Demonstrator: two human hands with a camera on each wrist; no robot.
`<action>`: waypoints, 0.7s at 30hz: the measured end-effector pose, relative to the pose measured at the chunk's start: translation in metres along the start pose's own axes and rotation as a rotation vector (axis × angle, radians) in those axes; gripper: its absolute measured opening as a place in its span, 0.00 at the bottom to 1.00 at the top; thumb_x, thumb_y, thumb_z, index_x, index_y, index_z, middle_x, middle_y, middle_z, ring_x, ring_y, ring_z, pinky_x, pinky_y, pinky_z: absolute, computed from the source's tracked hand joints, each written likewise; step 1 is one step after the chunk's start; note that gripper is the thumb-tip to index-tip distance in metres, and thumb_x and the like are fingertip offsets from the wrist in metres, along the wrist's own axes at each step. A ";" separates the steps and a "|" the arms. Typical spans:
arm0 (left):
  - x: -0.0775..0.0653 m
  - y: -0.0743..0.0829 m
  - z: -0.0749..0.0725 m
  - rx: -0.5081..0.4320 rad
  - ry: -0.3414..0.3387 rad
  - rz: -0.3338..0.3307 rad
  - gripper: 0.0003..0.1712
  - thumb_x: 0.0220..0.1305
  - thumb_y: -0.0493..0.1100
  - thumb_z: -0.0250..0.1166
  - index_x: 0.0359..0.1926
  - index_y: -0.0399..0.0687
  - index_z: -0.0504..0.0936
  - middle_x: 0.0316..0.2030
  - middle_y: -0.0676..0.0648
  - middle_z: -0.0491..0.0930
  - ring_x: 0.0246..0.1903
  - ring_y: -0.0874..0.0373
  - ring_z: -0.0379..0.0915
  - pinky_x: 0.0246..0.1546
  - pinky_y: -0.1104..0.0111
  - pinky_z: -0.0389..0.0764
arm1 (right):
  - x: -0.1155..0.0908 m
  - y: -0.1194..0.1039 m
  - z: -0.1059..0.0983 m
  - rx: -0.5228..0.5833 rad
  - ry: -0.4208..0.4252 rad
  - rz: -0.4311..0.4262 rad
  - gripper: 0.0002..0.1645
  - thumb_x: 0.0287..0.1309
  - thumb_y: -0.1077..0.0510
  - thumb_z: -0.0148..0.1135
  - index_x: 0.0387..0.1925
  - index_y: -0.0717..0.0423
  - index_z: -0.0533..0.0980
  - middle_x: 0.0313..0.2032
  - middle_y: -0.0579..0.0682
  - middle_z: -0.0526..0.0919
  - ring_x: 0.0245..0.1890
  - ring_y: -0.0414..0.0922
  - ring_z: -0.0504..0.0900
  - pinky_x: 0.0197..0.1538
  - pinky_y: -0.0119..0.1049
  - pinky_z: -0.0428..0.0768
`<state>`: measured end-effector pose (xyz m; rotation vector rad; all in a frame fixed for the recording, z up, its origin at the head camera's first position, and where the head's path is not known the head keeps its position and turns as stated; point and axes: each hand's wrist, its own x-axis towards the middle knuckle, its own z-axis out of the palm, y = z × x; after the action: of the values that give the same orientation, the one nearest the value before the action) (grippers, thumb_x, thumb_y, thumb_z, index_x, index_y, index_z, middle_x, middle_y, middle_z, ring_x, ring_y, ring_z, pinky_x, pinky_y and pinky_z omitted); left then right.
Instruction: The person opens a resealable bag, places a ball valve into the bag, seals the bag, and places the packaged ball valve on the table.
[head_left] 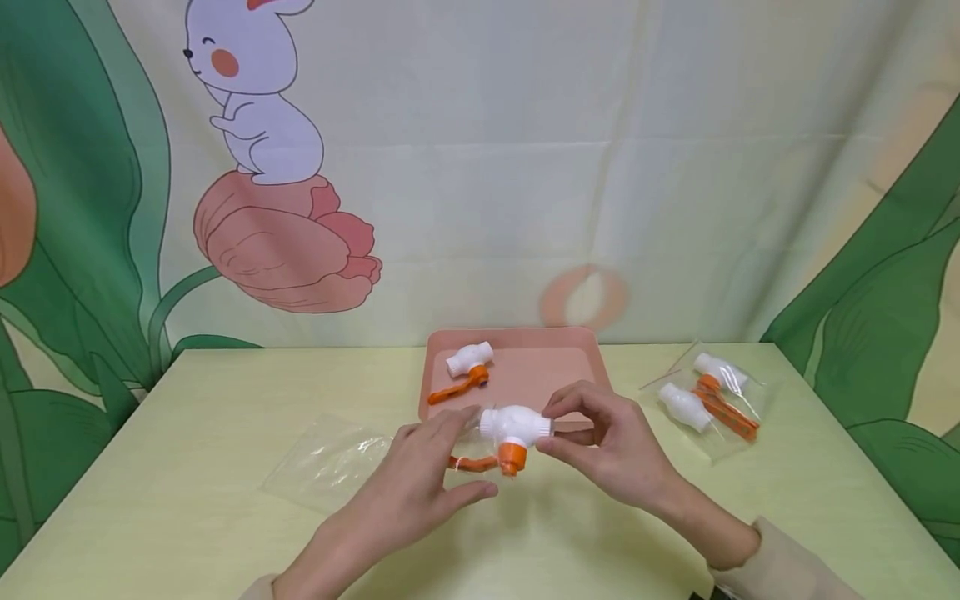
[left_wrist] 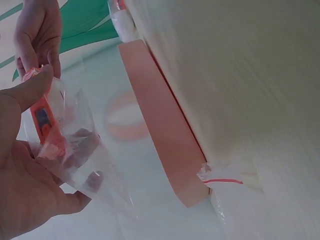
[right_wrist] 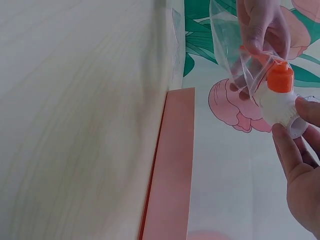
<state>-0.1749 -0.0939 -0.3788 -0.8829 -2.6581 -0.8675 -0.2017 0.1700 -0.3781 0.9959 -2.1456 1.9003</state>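
A white plastic ball valve (head_left: 517, 423) with an orange lever handle (head_left: 474, 463) is held above the table in front of the tray. My right hand (head_left: 618, 442) pinches its bare white end between thumb and fingers. A clear plastic bag (left_wrist: 107, 187) surrounds the handle side, while the white body sticks out of it, as the right wrist view shows. My left hand (head_left: 408, 479) holds the bag around the handle, its thumb (left_wrist: 35, 90) lying across the orange part in the left wrist view. Some left fingers are hidden behind the bag and valve.
A pink tray (head_left: 543, 367) stands at the table's back edge, with another white-and-orange ball valve (head_left: 470, 358) in it. At right lies a clear bag (head_left: 712, 446) containing white and orange valves. A flat clear bag (head_left: 318, 467) lies on the table at left.
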 end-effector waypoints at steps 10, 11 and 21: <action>0.001 -0.004 0.000 -0.066 -0.011 0.011 0.46 0.57 0.52 0.79 0.71 0.43 0.70 0.64 0.51 0.75 0.66 0.58 0.69 0.62 0.48 0.66 | 0.001 -0.002 0.000 -0.009 -0.019 -0.017 0.16 0.53 0.75 0.73 0.40 0.59 0.80 0.46 0.57 0.80 0.46 0.52 0.84 0.48 0.47 0.85; 0.001 -0.003 0.000 -0.076 -0.010 0.013 0.46 0.57 0.52 0.80 0.71 0.44 0.69 0.64 0.52 0.75 0.66 0.59 0.68 0.62 0.48 0.65 | 0.002 -0.002 0.000 -0.005 -0.019 -0.019 0.16 0.53 0.76 0.73 0.40 0.59 0.80 0.46 0.58 0.80 0.46 0.52 0.84 0.48 0.47 0.85; 0.000 0.001 0.001 -0.077 0.004 0.043 0.44 0.56 0.51 0.80 0.69 0.42 0.71 0.64 0.51 0.76 0.68 0.59 0.65 0.62 0.48 0.65 | 0.001 -0.001 0.005 0.032 -0.039 -0.028 0.15 0.54 0.76 0.73 0.41 0.62 0.80 0.44 0.60 0.80 0.45 0.50 0.84 0.46 0.48 0.86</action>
<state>-0.1748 -0.0926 -0.3791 -0.9509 -2.6075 -0.9659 -0.2000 0.1650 -0.3775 1.0715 -2.1167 1.9238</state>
